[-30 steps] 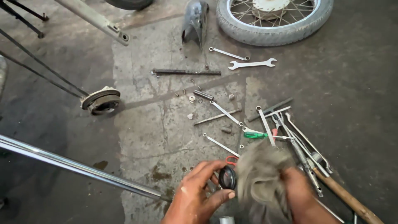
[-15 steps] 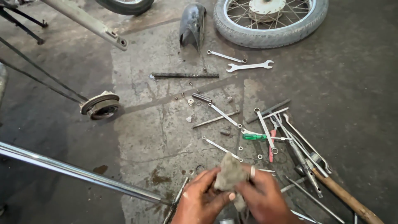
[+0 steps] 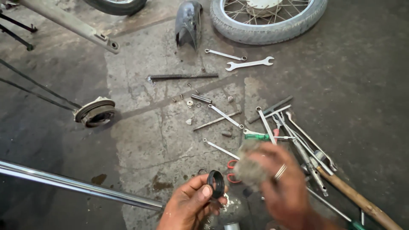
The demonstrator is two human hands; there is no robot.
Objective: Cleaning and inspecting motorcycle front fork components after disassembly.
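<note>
My left hand [image 3: 189, 208] pinches a small black ring-shaped part [image 3: 216, 184] between thumb and fingers, low in the middle of the view. Just right of it, my right hand [image 3: 284, 187], blurred by motion and wearing a ring, grips a bunched grey rag [image 3: 248, 165]. The rag sits a little apart from the black ring. Both hands hover over the stained concrete floor [image 3: 140, 140].
Several wrenches, a green-handled screwdriver [image 3: 257, 136] and a wooden-handled tool [image 3: 362, 203] lie scattered at the right. A long spring [image 3: 182, 77], small bolts, a brake drum plate [image 3: 95, 112], a chrome tube [image 3: 76, 185], a spoked wheel [image 3: 268, 19] and a black fender [image 3: 188, 22] are about.
The hands have come apart: the rag, earlier pressed over the part with both hands, is now in the right hand alone, and the black ring shows in the left.
</note>
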